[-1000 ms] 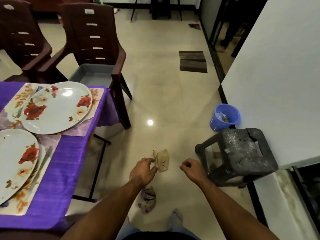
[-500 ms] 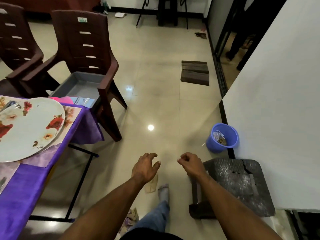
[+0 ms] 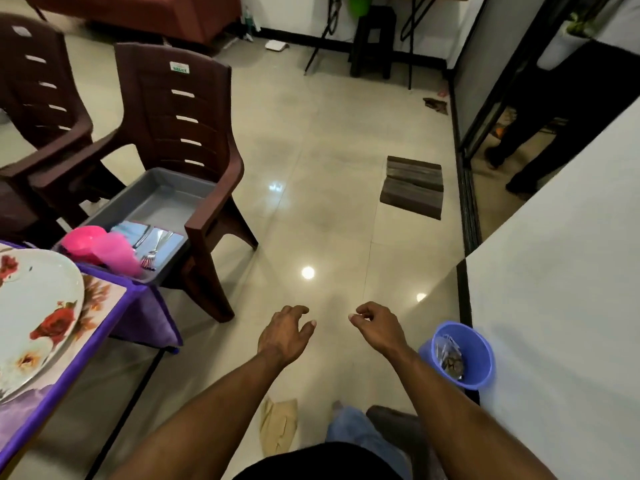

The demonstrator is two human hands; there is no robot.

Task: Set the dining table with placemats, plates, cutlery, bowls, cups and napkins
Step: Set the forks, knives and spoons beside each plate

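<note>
While a second ago the left hand pinched a small brown paper scrap, that scrap now lies on the floor at the lower middle of the frame, below both forearms, and neither hand holds anything. The left hand hangs at lower centre with its fingers loosely spread and apart; the right hand, just to its right, has its fingers loosely curled around nothing. The view has tipped up since then: the dark stool that filled the lower right is almost out of frame, and the grey tray on the seat of the brown chair now shows its contents. At the tray's near end, centre left of the frame, lie pink cups, forks and a light blue napkin. At the left edge the purple-covered desk carries a floral plate on a placemat. The chair's arm and the desk corner stand between the hands and the tray. A blue bucket sits at lower right against the white wall, and a dark mat lies on the floor at centre right.
</note>
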